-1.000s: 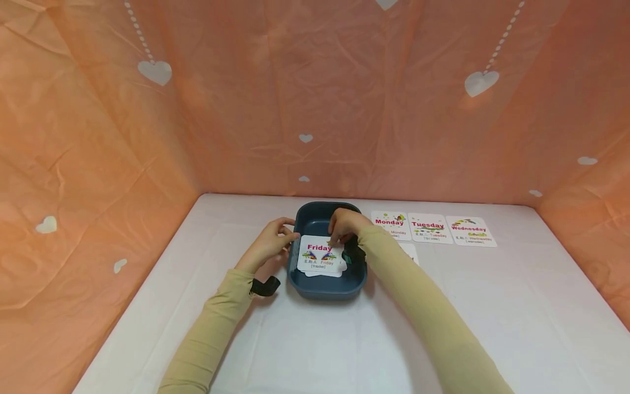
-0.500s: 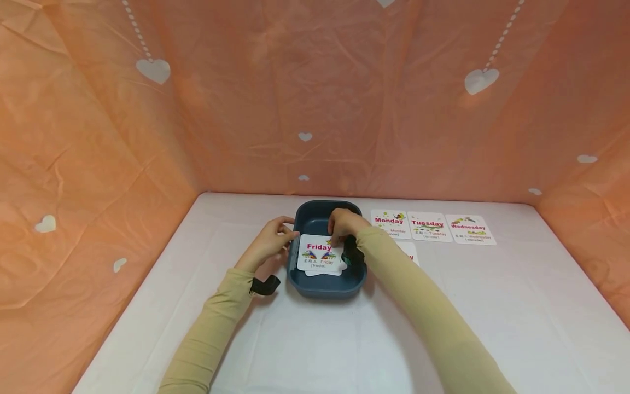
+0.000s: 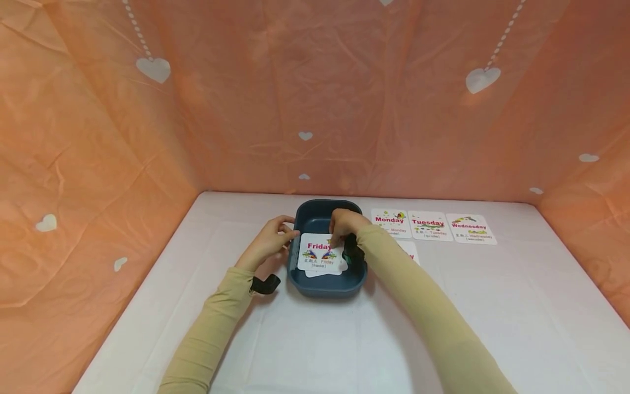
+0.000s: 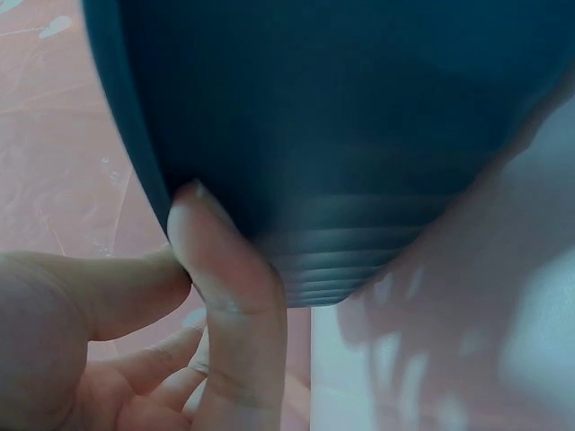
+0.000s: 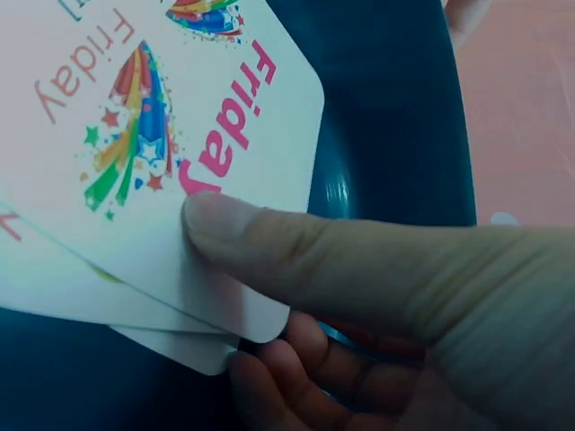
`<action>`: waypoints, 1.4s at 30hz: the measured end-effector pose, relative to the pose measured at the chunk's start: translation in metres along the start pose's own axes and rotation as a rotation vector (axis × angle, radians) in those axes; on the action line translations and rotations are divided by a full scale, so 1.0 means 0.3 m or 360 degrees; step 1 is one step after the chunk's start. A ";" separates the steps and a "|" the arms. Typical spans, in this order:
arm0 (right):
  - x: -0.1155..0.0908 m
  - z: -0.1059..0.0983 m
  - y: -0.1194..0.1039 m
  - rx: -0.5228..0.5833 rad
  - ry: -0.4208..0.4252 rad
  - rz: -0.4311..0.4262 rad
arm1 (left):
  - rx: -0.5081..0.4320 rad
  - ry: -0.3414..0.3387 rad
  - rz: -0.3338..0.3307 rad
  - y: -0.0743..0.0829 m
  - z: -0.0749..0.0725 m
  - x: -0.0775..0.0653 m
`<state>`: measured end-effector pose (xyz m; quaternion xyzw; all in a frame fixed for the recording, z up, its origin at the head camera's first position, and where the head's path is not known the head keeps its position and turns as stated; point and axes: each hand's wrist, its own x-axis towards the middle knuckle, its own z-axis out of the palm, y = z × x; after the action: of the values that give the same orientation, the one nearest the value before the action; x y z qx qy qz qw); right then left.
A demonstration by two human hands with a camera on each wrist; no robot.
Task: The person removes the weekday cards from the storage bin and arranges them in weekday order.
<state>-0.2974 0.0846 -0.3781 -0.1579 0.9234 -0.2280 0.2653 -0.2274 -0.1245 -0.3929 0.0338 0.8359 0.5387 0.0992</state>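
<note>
A dark blue plastic bin (image 3: 327, 290) stands at the middle of the table, with a small stack of white cards inside. The top one is the Friday card (image 3: 315, 262), printed with colourful stars; other cards peek out from under its lower edge. My left hand (image 3: 268, 241) pinches the bin's left rim, one finger against the outer wall (image 4: 341, 135) in the left wrist view. My right hand (image 3: 346, 223) reaches into the bin and holds the Friday card by its corner, thumb (image 5: 234, 229) on the printed face and fingers curled underneath.
To the right of the bin, the Monday card (image 3: 386, 219), Tuesday card (image 3: 429, 230) and Wednesday card (image 3: 471, 232) lie in a row. Another card (image 3: 409, 250) sits below them, partly hidden by my right sleeve. Orange cloth (image 3: 344, 109) with hearts hangs around the white table (image 3: 305, 339).
</note>
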 end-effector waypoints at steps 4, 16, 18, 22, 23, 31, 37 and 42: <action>0.001 -0.005 0.004 0.0029 0.0006 -0.0007 | -0.0005 0.0003 0.0008 0.004 0.001 0.000; -0.017 -0.022 -0.011 0.0098 0.0144 -0.0032 | -0.0041 -0.0014 -0.0020 0.003 -0.001 0.002; -0.025 -0.022 -0.014 0.0082 0.0184 -0.0043 | -0.0032 -0.0011 -0.0016 0.003 -0.001 0.001; -0.039 -0.021 -0.018 0.0044 0.0264 -0.0067 | -0.0013 -0.0008 0.0006 0.001 -0.002 -0.003; -0.041 -0.020 -0.017 0.0030 0.0289 -0.0076 | -0.0010 -0.0011 0.0023 0.000 -0.002 -0.003; -0.056 -0.023 -0.001 -0.0015 0.0451 -0.0168 | -0.0025 -0.0005 0.0045 -0.006 -0.001 -0.004; -0.073 -0.032 0.021 0.0161 0.0405 -0.0283 | -0.0007 -0.0004 0.0006 -0.002 0.001 -0.006; -0.085 -0.045 0.042 0.0420 0.0337 -0.0339 | -0.0032 -0.0010 0.0033 -0.004 0.000 -0.003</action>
<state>-0.2864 0.1103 -0.3637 -0.1936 0.8864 -0.3892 0.1594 -0.2264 -0.1253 -0.3939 0.0432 0.8298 0.5479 0.0966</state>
